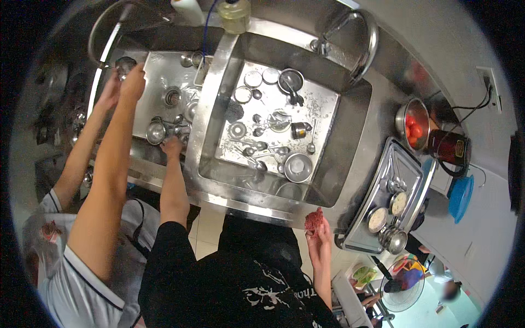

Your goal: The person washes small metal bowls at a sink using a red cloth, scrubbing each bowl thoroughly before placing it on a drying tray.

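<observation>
My right hand, in front of the sink's near edge, is closed round a red scrubbing pad. My left hand reaches over the divider into the left basin, beside a metal cup and several spoons; its fingers are too hidden to read. A drain lies beyond them. In the right basin are a dark-looking pot, round lids, several spoons, a dark scouring pad, a small cup and a metal bowl.
At my left a person in a grey shirt holds a dark round vessel in both hands over the left basin. A tap arches behind the right basin. To the right stand a metal tray with cups and a bowl of tomatoes.
</observation>
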{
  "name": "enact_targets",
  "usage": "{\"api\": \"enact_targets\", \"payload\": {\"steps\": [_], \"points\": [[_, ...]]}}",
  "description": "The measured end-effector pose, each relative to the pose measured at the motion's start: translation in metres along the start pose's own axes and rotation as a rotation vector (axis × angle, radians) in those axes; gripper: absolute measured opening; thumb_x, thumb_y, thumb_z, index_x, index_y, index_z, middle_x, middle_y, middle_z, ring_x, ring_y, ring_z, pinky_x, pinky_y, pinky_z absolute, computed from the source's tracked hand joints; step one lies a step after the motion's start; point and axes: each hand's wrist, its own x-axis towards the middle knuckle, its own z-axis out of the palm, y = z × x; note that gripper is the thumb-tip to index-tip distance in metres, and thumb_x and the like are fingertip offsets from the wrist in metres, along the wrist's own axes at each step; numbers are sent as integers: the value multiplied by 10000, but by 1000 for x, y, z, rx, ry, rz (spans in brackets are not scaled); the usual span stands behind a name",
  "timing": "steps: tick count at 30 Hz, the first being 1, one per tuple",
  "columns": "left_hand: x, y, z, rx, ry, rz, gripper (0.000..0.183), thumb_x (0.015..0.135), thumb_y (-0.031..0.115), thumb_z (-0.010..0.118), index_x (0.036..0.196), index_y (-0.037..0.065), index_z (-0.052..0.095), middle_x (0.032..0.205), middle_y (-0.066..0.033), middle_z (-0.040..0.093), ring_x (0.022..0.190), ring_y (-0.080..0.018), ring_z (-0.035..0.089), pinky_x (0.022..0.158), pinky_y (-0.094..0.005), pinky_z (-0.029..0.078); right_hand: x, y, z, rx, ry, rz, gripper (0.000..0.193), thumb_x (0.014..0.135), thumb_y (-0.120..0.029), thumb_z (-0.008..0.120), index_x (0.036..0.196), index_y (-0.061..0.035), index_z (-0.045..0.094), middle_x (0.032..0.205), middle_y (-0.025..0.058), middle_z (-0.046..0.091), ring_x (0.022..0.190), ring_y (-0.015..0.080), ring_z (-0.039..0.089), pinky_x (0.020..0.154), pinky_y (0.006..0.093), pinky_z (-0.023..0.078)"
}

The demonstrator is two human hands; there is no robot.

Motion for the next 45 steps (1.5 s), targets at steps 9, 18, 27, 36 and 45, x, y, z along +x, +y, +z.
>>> {"api": "enact_targets", "payload": {"steps": [9, 18, 27, 36, 45], "points": [[-63, 35, -95, -158, 307, -105, 347, 946, 306, 597, 1145, 22, 614, 1123, -151, 650, 1063, -302, 612, 949, -513, 418, 26, -20, 10, -24, -46, 79, 426, 1017, -186, 591, 1404, -48, 474, 1293, 86, 595, 1102, 183, 589, 878, 319, 481], [-142, 310, -21, -1190, 241, 610, 369, 985, 372, 599, 1093, 20, 622, 871, -126, 676, 864, -246, 653, 794, -363, 507, 35, -21, -1, 45, -22, 22, 332, 1027, -153, 563, 1333, -37, 511, 1285, 92, 606, 1162, 198, 594, 979, 347, 481], [-8, 482, 10, -1312, -560, 245, 410, 997, 330, 553, 810, -14, 674, 744, -123, 717, 553, -177, 672, 433, -318, 520, 22, -15, -27, -63, 161, 75, 270, 1042, -151, 537, 1288, -40, 535, 1220, 55, 616, 1109, 162, 607, 985, 324, 479], [-41, 458, -91, 25, 325, 685, 240, 881, 177, 570, 955, 23, 738, 986, -185, 738, 944, -356, 716, 833, -443, 567, 26, -19, -25, 82, 84, 50, 308, 1047, -176, 530, 1316, -28, 504, 1240, 83, 618, 1128, 187, 613, 993, 349, 492], [-156, 364, -134, -248, 429, 766, 264, 993, 198, 484, 954, -35, 602, 744, -265, 673, 722, -466, 677, 634, -547, 534, 47, -44, -5, 105, -35, -119, 347, 1037, -204, 559, 1344, -48, 521, 1292, 89, 596, 1167, 214, 598, 1015, 380, 484]]}}
